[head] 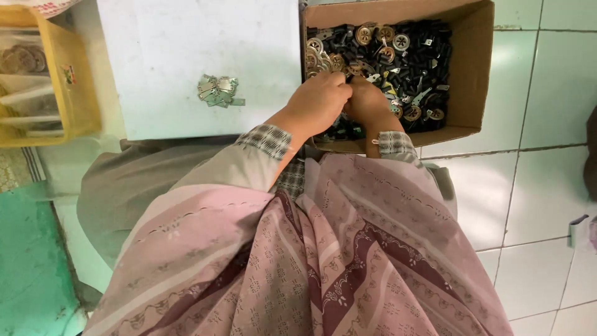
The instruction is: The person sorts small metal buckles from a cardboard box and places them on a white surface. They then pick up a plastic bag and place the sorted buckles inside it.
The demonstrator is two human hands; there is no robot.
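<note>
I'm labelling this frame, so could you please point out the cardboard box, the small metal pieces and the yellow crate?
cardboard box [471, 74]: head view, right wall.
small metal pieces [219, 91]: head view, pile's middle.
yellow crate [76, 93]: head view, right wall.

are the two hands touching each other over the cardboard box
Touching. The head view shows the left hand pressed against the right hand with no gap, both reaching into the small parts inside the cardboard box.

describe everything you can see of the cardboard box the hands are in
The cardboard box is a brown, open-topped carton of plain corrugated board, sitting on the pale tiled floor beside a white board. It is filled with a jumble of small parts: black plastic bits, round brass-coloured wheels and thin silvery metal pieces. Both the left hand and the right hand reach in over its near wall, close together among the parts.
</note>
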